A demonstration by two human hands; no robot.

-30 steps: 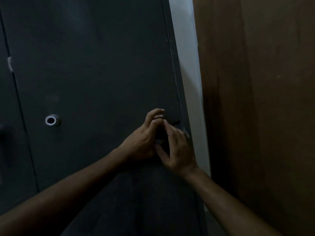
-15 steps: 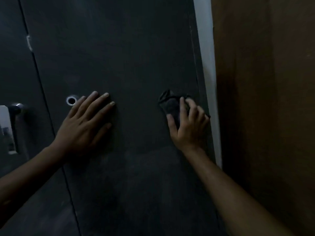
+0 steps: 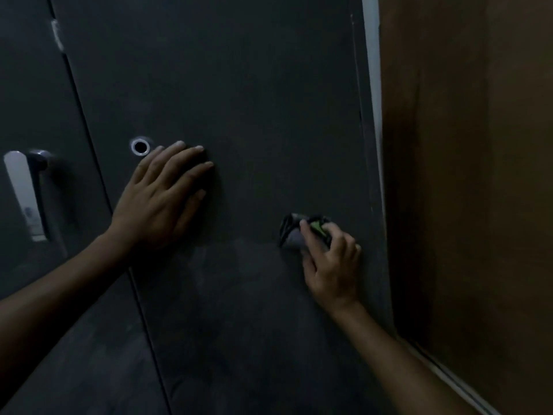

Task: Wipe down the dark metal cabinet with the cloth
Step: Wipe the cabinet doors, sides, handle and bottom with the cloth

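The dark metal cabinet (image 3: 245, 85) fills most of the view, its right-hand door facing the camera. A brown wooden panel (image 3: 478, 175) stands just beside it on the right, with a narrow pale strip (image 3: 372, 85) between the two. On the left-hand door a pale lever handle (image 3: 22, 190) hangs upright.

The left hand (image 3: 161, 199) lies flat against the right-hand door, fingers straight and slightly spread, holding nothing. Its fingertips sit just beside a round silver lock ring (image 3: 140, 146) (touching or apart cannot be told).

The right hand (image 3: 332, 262) is lower on the same door, near its right edge. Its fingers curl over the cloth (image 3: 294, 235) and press it against the metal. The cloth is bunched into a small dark wad (a green patch shows between the fingers), and it protrudes above and to the left of the fingertips.
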